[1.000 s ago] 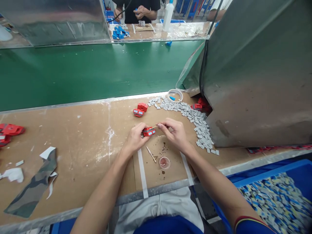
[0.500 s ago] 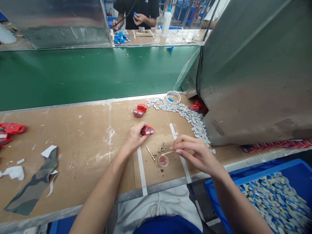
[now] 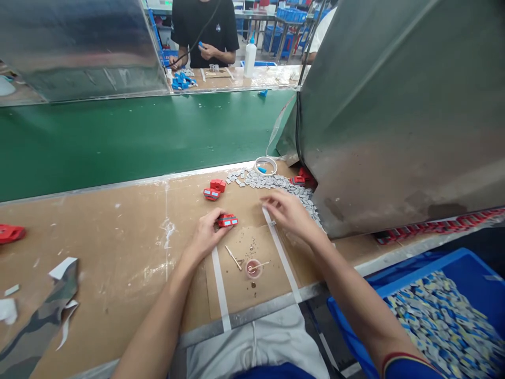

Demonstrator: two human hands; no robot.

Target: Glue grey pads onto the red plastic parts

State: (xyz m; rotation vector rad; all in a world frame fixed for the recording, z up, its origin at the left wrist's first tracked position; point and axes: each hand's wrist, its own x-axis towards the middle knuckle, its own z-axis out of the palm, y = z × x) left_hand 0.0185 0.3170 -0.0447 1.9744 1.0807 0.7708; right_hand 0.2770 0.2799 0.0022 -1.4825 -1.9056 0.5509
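Observation:
My left hand (image 3: pixel 205 231) grips a small red toy car part (image 3: pixel 228 220) with pale blue windows, just above the table. My right hand (image 3: pixel 287 211) hovers over the white tape strip beside the grey tiles (image 3: pixel 305 197), fingers loosely bent and apart, with nothing visible in them. Below, a small clear cup (image 3: pixel 253 269) of reddish liquid stands with a thin stick (image 3: pixel 262 265) leaning in it. Another short stick (image 3: pixel 233 258) lies to its left, among dark drops. Two more red parts (image 3: pixel 212 195) rest farther back.
A tape roll (image 3: pixel 265 166) lies at the tiles' far end. A large metal panel (image 3: pixel 394 131) rises on the right, above a blue bin (image 3: pixel 465 258) of small pieces. Camouflage cloth (image 3: pixel 47 310) lies left. Across the green belt (image 3: pixel 138 131) a person handles a blue piece.
My right hand has let go of the stick, now in the cup, and moved up and away toward the tiles. My left hand still holds the red part. The view has shifted.

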